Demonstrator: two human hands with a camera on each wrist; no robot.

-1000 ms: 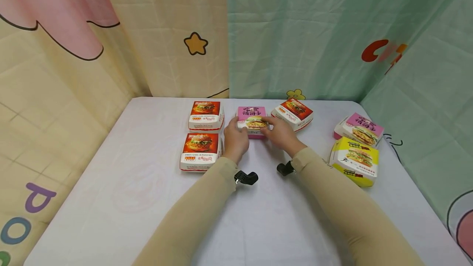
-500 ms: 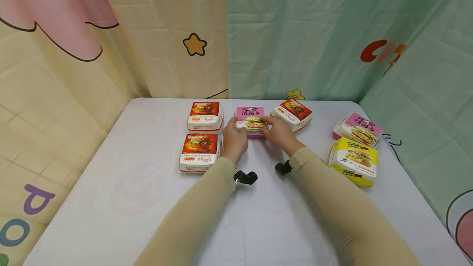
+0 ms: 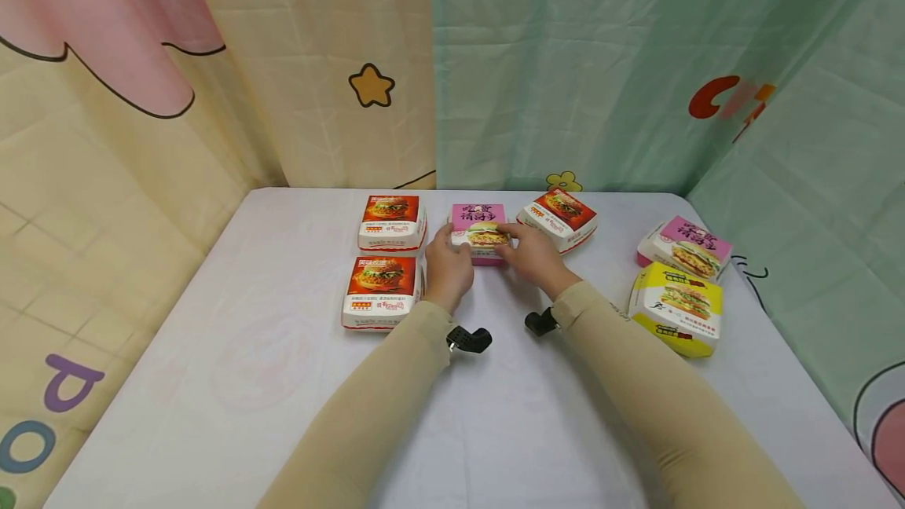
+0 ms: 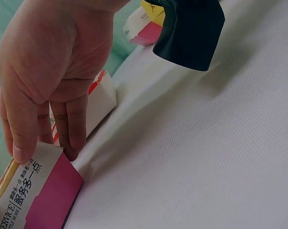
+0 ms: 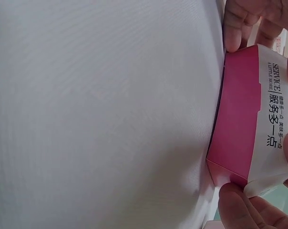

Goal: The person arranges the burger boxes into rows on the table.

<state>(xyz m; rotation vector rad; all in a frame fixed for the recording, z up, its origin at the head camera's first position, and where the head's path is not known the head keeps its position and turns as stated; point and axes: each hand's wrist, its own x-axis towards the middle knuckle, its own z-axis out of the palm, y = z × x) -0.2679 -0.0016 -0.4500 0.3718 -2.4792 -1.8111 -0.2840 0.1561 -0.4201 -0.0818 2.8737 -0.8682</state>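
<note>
In the head view, a pink-and-white burger box sits at the back middle of the white table. At its left side my left hand holds it, fingers along the edge and thumb by the front corner. The right hand grips the right side, with fingertips over the lid. Seen in the left wrist view, the right hand has fingers on the box's lid and side. The right wrist view shows fingertips of both hands at the ends of the box's pink front.
Two red-and-white burger boxes line up left of the hands. Another red-topped box lies angled behind the right hand. Farther right, a pink-and-white box touches or nearly touches a yellow box. Curtains border the white table.
</note>
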